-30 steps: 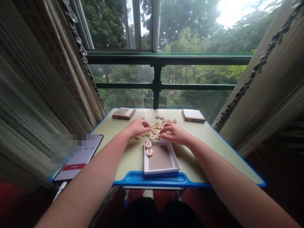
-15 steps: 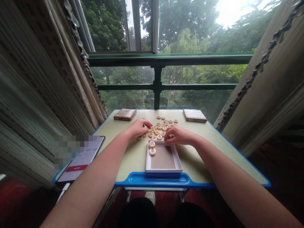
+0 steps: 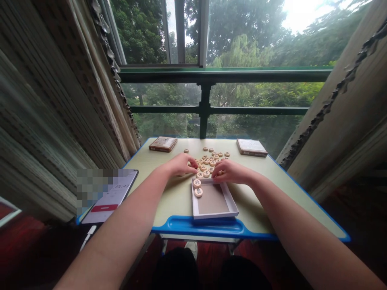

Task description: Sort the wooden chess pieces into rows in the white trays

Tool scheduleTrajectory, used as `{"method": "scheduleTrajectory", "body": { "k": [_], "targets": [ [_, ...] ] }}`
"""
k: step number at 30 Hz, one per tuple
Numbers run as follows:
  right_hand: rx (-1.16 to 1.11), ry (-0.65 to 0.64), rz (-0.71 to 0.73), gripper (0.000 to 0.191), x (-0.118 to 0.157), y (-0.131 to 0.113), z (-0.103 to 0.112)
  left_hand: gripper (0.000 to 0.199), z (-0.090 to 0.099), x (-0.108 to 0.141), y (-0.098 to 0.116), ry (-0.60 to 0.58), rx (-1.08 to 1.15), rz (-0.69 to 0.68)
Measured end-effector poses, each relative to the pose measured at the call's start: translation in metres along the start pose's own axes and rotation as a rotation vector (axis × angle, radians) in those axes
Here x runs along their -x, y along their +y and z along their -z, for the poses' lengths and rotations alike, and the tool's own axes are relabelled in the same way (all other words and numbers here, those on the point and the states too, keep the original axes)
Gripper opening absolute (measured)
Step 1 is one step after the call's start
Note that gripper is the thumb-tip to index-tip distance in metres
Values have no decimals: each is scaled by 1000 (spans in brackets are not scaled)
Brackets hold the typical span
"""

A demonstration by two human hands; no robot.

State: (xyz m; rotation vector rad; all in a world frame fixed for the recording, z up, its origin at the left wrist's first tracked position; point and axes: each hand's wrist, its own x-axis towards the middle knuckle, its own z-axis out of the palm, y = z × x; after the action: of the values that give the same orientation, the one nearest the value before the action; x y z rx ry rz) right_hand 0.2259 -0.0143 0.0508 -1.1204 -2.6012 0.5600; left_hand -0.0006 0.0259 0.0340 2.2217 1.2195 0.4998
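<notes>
Round wooden Chinese chess pieces (image 3: 204, 168) with dark characters lie in a loose cluster at the middle of the table. My left hand (image 3: 184, 164) is at the cluster's left side, fingers curled and thumb low against the pieces; what lies under the palm is hidden. My right hand (image 3: 228, 171) bends its fingers round pieces at the cluster's right side, close above the box's far edge. Nearer to me is a shallow white open box (image 3: 232, 205). Two pieces sit at its left side, one piece (image 3: 197, 183) behind another piece (image 3: 198, 192).
At the back left lies a flat brown box (image 3: 163, 143), and a similar flat box (image 3: 252, 147) is at the back right. A phone (image 3: 113, 197) with a white cable rests at the left edge. The blue tray rim (image 3: 205, 227) borders the table's near side.
My left hand has moved in against the pieces, its fingers curling down. A lone piece behind it now shows fully. The right hand stays by the box, and the view has shifted slightly.
</notes>
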Motion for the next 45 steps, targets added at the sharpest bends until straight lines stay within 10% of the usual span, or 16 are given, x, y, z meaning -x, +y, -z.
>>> {"method": "scheduleTrajectory", "body": {
  "k": [23,32,45],
  "targets": [
    [-36,8,-91,12,1,-5,3,31,0,1,6,-17,71,6],
    [6,426,15,20,-5,-4,-14,42,3,4,22,6,510,-15],
    [-308,563,85,28,-2,-15,-13,42,-1,6,26,-54,866,-77]
  ]
}}
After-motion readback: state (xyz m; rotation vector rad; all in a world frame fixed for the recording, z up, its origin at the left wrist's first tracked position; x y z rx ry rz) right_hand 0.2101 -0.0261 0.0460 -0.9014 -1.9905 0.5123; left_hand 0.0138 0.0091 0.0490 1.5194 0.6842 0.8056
